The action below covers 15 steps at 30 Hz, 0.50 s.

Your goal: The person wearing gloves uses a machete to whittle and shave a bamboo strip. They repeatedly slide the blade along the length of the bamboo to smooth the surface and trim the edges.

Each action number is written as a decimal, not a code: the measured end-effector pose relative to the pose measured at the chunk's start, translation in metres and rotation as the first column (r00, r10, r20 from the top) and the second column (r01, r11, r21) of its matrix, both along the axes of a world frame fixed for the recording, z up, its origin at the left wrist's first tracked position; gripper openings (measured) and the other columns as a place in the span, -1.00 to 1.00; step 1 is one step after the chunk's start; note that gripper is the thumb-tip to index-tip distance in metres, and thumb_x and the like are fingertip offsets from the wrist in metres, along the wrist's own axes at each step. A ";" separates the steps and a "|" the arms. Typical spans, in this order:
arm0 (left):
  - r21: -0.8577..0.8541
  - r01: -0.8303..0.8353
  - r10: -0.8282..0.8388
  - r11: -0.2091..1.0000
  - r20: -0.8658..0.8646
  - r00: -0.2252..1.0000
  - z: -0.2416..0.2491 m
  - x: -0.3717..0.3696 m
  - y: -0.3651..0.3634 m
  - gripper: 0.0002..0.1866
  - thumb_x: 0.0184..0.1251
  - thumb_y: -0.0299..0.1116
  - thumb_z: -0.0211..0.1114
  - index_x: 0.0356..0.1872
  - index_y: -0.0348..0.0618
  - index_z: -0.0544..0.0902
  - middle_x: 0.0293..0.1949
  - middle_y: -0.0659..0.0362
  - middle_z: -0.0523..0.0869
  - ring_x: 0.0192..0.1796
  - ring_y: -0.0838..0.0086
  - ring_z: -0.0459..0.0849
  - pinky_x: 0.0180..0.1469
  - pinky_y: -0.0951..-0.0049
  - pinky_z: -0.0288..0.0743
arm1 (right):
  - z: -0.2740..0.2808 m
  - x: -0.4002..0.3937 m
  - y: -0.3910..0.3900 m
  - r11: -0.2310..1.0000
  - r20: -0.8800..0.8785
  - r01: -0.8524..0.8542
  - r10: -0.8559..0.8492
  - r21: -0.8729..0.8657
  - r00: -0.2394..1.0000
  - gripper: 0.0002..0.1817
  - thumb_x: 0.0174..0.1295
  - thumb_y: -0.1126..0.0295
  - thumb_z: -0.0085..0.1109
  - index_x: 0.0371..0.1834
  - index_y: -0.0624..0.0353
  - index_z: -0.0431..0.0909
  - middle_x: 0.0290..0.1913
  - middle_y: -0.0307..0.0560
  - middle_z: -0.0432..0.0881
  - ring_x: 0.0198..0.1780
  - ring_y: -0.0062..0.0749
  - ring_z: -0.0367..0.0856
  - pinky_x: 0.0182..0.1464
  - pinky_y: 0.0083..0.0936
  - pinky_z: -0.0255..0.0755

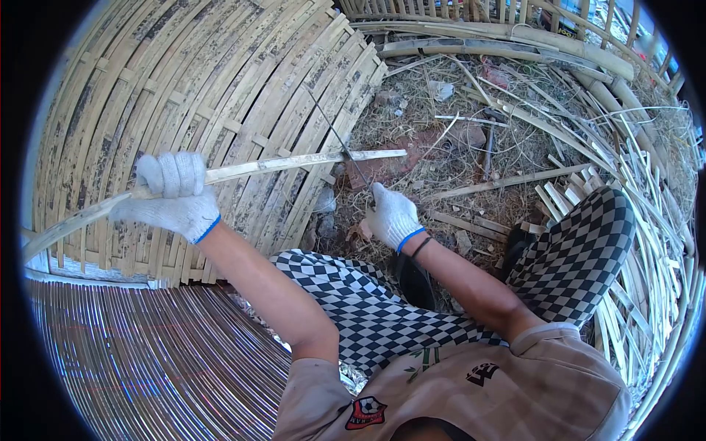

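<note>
My left hand [174, 192], in a white knit glove, is closed around a long pale bamboo strip [265, 163]. The strip runs from the left edge across to a free end over the ground in the middle. In my gloved right hand [392, 215] is a long, dark, thin-bladed knife [329, 123], seen nearly edge-on, its handle hidden by the fingers. The blade crosses the strip close to its free end and appears to touch it. A reddish brick [371, 170] lies below that crossing.
A woven bamboo panel [184, 110] fills the upper left, above a ridged sheet [162, 353]. Split bamboo strips [625, 316] are heaped at the right, beside my checkered trouser leg [577, 250]. Bamboo poles [500, 53] lie at the back, with shavings over the dirt.
</note>
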<state>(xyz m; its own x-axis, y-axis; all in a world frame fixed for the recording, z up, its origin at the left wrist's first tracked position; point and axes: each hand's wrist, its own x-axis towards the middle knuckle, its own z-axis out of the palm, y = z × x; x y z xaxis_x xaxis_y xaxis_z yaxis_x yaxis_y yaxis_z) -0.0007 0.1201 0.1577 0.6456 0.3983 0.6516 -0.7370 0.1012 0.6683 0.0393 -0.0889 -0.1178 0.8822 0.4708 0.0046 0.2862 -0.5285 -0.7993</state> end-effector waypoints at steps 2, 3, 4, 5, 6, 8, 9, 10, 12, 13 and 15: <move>-0.010 -0.047 0.047 0.999 -0.011 0.999 0.003 0.002 -0.006 -0.13 0.16 0.83 -0.39 -0.73 0.18 0.13 -0.83 0.39 0.03 -0.78 0.65 -0.12 -0.74 0.58 -0.20 | 0.031 -0.002 -0.001 0.997 0.056 -0.048 0.045 0.061 0.997 -0.72 0.24 0.34 0.23 -0.02 0.15 0.51 -0.30 0.19 0.75 -0.17 0.14 0.78 -0.14 0.04 0.62; -0.024 -0.076 0.076 0.997 -0.028 0.997 0.002 0.002 -0.012 -0.13 0.19 0.82 -0.39 -0.74 0.18 0.11 -0.83 0.39 0.00 -0.78 0.64 -0.13 -0.73 0.57 -0.22 | 0.043 -0.005 -0.004 0.992 0.105 -0.089 0.080 0.087 0.991 -0.72 0.24 0.35 0.23 -0.02 0.16 0.51 -0.31 0.18 0.75 -0.17 0.14 0.78 -0.15 0.04 0.62; -0.025 -0.064 0.063 0.998 -0.027 0.998 0.003 0.001 -0.016 -0.13 0.19 0.82 -0.41 -0.74 0.19 0.11 -0.83 0.39 0.00 -0.78 0.64 -0.13 -0.73 0.58 -0.22 | 0.047 -0.007 -0.004 0.985 0.157 -0.133 0.115 0.112 0.981 -0.72 0.24 0.35 0.23 -0.02 0.16 0.50 -0.31 0.18 0.75 -0.18 0.14 0.78 -0.16 0.03 0.62; -0.027 -0.053 0.052 0.998 -0.024 0.998 0.004 0.001 -0.019 -0.13 0.19 0.81 -0.43 -0.74 0.19 0.10 -0.83 0.39 0.00 -0.78 0.64 -0.13 -0.73 0.58 -0.22 | 0.043 -0.006 -0.001 0.977 0.192 -0.166 0.138 0.135 0.972 -0.66 0.25 0.33 0.25 0.07 0.11 0.51 -0.29 0.17 0.75 -0.15 0.13 0.76 -0.12 0.05 0.60; -0.029 -0.044 0.044 0.999 -0.021 0.999 0.003 0.001 -0.020 -0.13 0.19 0.81 -0.45 -0.74 0.19 0.10 -0.83 0.39 -0.01 -0.77 0.64 -0.13 -0.73 0.58 -0.22 | 0.033 -0.002 0.002 0.985 0.158 -0.134 0.116 0.113 0.981 -0.67 0.25 0.33 0.25 0.07 0.10 0.51 -0.29 0.17 0.75 -0.15 0.14 0.76 -0.12 0.05 0.60; -0.023 -0.032 0.032 0.999 -0.022 0.999 0.001 -0.001 -0.020 -0.14 0.19 0.81 -0.45 -0.74 0.19 0.09 -0.83 0.39 -0.01 -0.77 0.64 -0.13 -0.73 0.58 -0.22 | 0.001 0.007 0.007 0.995 0.094 -0.072 0.065 0.071 0.993 -0.68 0.26 0.34 0.25 0.07 0.09 0.51 -0.29 0.16 0.74 -0.15 0.15 0.76 -0.12 0.05 0.60; -0.016 -0.020 0.020 1.000 -0.016 1.000 0.003 0.000 -0.020 -0.14 0.19 0.81 -0.45 -0.73 0.19 0.09 -0.83 0.39 0.00 -0.77 0.64 -0.14 -0.73 0.58 -0.23 | -0.014 0.014 0.003 1.000 -0.021 -0.017 0.017 -0.004 1.000 -0.69 0.26 0.35 0.23 0.06 0.09 0.52 -0.26 0.17 0.75 -0.13 0.18 0.76 -0.09 0.06 0.60; 0.000 0.000 0.000 1.000 -0.013 1.000 0.002 -0.001 -0.015 -0.13 0.16 0.83 -0.45 -0.73 0.18 0.11 -0.83 0.39 0.03 -0.78 0.64 -0.11 -0.73 0.59 -0.21 | -0.037 0.022 -0.003 0.999 -0.113 0.038 -0.038 0.001 0.993 -0.71 0.26 0.36 0.20 0.04 0.12 0.52 -0.24 0.20 0.75 -0.11 0.22 0.75 -0.07 0.07 0.60; 0.028 0.046 -0.046 0.999 -0.016 0.999 -0.001 -0.004 -0.003 -0.11 0.11 0.85 -0.44 -0.72 0.17 0.16 -0.83 0.39 0.09 -0.78 0.66 -0.07 -0.72 0.60 -0.19 | -0.037 0.025 -0.007 0.998 0.009 0.021 -0.021 -0.052 1.000 -0.68 0.23 0.37 0.23 0.06 0.11 0.55 -0.19 0.20 0.78 -0.11 0.18 0.78 -0.07 0.03 0.64; 0.028 0.070 -0.070 0.997 -0.006 0.998 0.000 -0.002 0.000 -0.11 0.10 0.85 -0.42 -0.72 0.17 0.16 -0.83 0.39 0.09 -0.78 0.66 -0.07 -0.72 0.60 -0.19 | -0.031 0.025 -0.006 0.999 -0.004 0.019 -0.020 -0.044 1.000 -0.68 0.23 0.36 0.22 0.05 0.12 0.54 -0.21 0.20 0.77 -0.12 0.19 0.77 -0.07 0.04 0.63; 0.017 0.110 -0.110 0.994 0.004 0.994 -0.003 -0.002 0.001 -0.11 0.08 0.86 -0.38 -0.72 0.17 0.16 -0.83 0.39 0.09 -0.78 0.66 -0.07 -0.72 0.60 -0.19 | -0.010 0.014 0.000 0.999 -0.040 0.008 -0.009 -0.036 0.999 -0.70 0.24 0.35 0.20 0.02 0.14 0.52 -0.26 0.20 0.75 -0.14 0.21 0.75 -0.09 0.08 0.60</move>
